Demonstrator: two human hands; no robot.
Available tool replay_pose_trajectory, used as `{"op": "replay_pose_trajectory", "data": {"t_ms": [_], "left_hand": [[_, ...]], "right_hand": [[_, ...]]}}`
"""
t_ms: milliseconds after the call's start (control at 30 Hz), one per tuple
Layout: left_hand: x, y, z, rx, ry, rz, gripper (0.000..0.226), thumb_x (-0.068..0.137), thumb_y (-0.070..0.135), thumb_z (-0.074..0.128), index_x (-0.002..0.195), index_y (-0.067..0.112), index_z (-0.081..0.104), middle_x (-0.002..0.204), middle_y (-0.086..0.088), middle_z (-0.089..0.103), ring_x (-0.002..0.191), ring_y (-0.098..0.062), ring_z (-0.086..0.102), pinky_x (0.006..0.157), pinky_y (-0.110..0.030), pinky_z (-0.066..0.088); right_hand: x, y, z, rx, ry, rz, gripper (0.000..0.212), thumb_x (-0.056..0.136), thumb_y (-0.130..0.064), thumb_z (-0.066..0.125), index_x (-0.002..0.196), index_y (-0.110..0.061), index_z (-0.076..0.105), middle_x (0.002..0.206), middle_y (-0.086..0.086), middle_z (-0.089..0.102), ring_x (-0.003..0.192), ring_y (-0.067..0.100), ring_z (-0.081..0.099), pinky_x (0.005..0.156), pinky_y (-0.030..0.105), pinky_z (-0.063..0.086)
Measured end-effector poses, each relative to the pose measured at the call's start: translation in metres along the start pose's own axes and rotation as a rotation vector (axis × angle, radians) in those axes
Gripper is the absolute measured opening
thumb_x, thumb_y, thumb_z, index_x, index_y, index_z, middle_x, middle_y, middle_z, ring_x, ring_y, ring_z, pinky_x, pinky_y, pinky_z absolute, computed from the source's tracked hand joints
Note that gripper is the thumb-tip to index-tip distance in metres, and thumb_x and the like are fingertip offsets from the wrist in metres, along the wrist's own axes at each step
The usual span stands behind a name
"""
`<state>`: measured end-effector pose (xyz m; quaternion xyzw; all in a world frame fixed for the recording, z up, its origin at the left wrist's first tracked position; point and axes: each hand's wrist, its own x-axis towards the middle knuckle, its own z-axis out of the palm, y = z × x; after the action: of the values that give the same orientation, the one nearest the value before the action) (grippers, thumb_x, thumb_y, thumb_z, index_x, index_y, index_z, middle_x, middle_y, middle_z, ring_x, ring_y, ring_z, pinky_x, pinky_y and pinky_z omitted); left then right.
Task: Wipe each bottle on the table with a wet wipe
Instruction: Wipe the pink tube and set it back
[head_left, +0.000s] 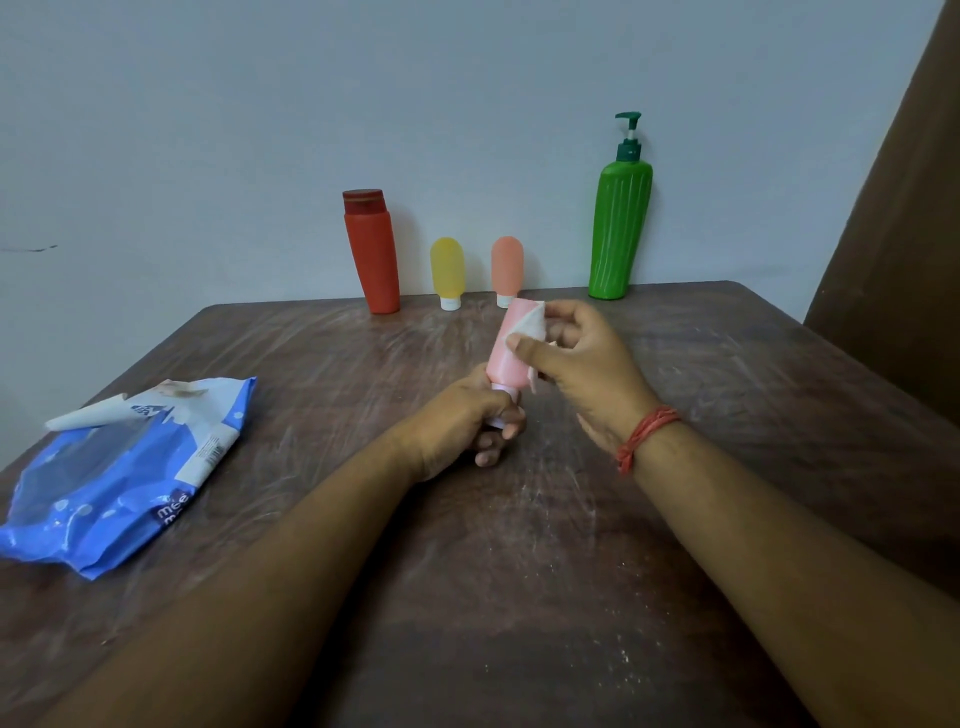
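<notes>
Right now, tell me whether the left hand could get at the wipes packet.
Probably not yet: the way across the table to the wipes packet looks free, but the left hand holds the pink bottle.

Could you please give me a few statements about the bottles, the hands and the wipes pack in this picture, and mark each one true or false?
1. The left hand grips the pink bottle at its cap end. True.
2. The right hand holds a white wipe against the pink bottle. True.
3. The green pump bottle lies on its side. False: it stands upright at the back of the table, by the wall.
4. The blue wipes pack sits to the right of both hands. False: it lies on the left side of the table.
5. Four bottles stand in a row at the back: the red bottle, the yellow bottle, the orange bottle and the green one. True.
</notes>
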<state>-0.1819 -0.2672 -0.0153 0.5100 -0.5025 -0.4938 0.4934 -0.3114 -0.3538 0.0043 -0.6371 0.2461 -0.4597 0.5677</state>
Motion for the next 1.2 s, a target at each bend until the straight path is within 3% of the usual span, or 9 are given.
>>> {"op": "replay_pose_trajectory", "data": {"t_ms": [100, 233, 367, 500, 600, 800, 900, 1067, 1200], "left_hand": [[-0.001, 0.000, -0.002, -0.016, 0.005, 0.029, 0.026, 0.074, 0.006, 0.052, 0.099, 0.011, 0.047, 0.063, -0.004, 0.050, 0.047, -0.012, 0.034, 0.042, -0.023, 0.035], [0.000, 0.000, 0.000, 0.007, 0.018, 0.020, 0.034, 0.073, 0.007, 0.052, 0.106, 0.011, 0.045, 0.063, -0.003, 0.052, 0.047, -0.011, 0.036, 0.042, -0.023, 0.036], [0.000, 0.000, 0.001, 0.059, -0.008, 0.001, 0.043, 0.077, 0.010, 0.052, 0.120, 0.016, 0.047, 0.064, -0.003, 0.053, 0.049, -0.011, 0.036, 0.042, -0.025, 0.036], [0.001, 0.001, 0.004, 0.140, -0.030, -0.020, 0.049, 0.078, 0.013, 0.053, 0.125, 0.018, 0.043, 0.066, -0.004, 0.053, 0.049, -0.012, 0.035, 0.041, -0.024, 0.035], [0.001, 0.003, 0.004, 0.152, -0.041, -0.028, 0.053, 0.076, 0.011, 0.054, 0.126, 0.022, 0.042, 0.067, -0.005, 0.052, 0.047, -0.012, 0.036, 0.041, -0.024, 0.034], [-0.002, 0.002, 0.002, 0.050, -0.016, 0.008, 0.032, 0.074, 0.009, 0.052, 0.106, 0.015, 0.051, 0.064, -0.005, 0.051, 0.048, -0.012, 0.034, 0.041, -0.023, 0.034], [-0.002, 0.002, 0.000, 0.031, 0.007, 0.018, 0.024, 0.073, 0.010, 0.053, 0.097, 0.012, 0.053, 0.063, -0.005, 0.052, 0.047, -0.012, 0.035, 0.042, -0.023, 0.036], [0.000, 0.004, 0.002, 0.084, -0.012, -0.014, 0.040, 0.075, 0.009, 0.052, 0.115, 0.011, 0.050, 0.063, -0.005, 0.050, 0.047, -0.012, 0.034, 0.041, -0.023, 0.033], [0.001, 0.005, 0.005, 0.129, -0.029, -0.043, 0.039, 0.073, 0.011, 0.052, 0.110, 0.018, 0.046, 0.061, -0.004, 0.050, 0.045, -0.011, 0.033, 0.038, -0.022, 0.031]], "right_hand": [[-0.003, 0.004, 0.005, -0.063, -0.122, 0.063, 0.053, 0.078, -0.010, 0.081, 0.120, -0.021, 0.052, 0.101, 0.001, 0.075, 0.096, 0.017, 0.071, 0.086, 0.039, 0.057], [-0.003, 0.002, 0.003, 0.007, -0.159, 0.150, 0.066, 0.075, -0.004, 0.083, 0.130, -0.015, 0.047, 0.110, 0.008, 0.071, 0.099, 0.020, 0.072, 0.083, 0.038, 0.060], [0.001, 0.001, 0.002, 0.068, -0.015, 0.119, 0.055, 0.076, -0.004, 0.082, 0.119, -0.016, 0.050, 0.110, 0.012, 0.071, 0.101, 0.026, 0.070, 0.083, 0.041, 0.058], [0.004, -0.004, -0.002, 0.217, 0.137, 0.020, 0.043, 0.078, -0.009, 0.081, 0.113, -0.013, 0.055, 0.101, 0.006, 0.075, 0.094, 0.020, 0.073, 0.069, 0.026, 0.055], [0.004, -0.008, -0.003, 0.275, 0.163, -0.022, 0.033, 0.081, -0.010, 0.079, 0.106, -0.013, 0.057, 0.096, 0.003, 0.077, 0.092, 0.018, 0.074, 0.070, 0.025, 0.056], [-0.002, 0.000, 0.002, 0.138, -0.073, 0.135, 0.050, 0.082, -0.002, 0.076, 0.124, -0.008, 0.051, 0.114, 0.018, 0.069, 0.108, 0.032, 0.067, 0.093, 0.048, 0.055], [-0.004, 0.002, 0.006, 0.047, -0.163, 0.170, 0.060, 0.079, 0.000, 0.078, 0.130, -0.010, 0.049, 0.116, 0.015, 0.068, 0.109, 0.029, 0.066, 0.095, 0.047, 0.055], [0.001, -0.003, 0.001, 0.125, 0.021, 0.113, 0.053, 0.076, -0.003, 0.081, 0.120, -0.012, 0.052, 0.114, 0.017, 0.068, 0.107, 0.032, 0.067, 0.088, 0.045, 0.057], [0.009, -0.010, -0.013, 0.279, 0.171, 0.027, 0.045, 0.082, -0.003, 0.077, 0.119, -0.008, 0.051, 0.115, 0.019, 0.069, 0.108, 0.035, 0.068, 0.081, 0.040, 0.057]]}}
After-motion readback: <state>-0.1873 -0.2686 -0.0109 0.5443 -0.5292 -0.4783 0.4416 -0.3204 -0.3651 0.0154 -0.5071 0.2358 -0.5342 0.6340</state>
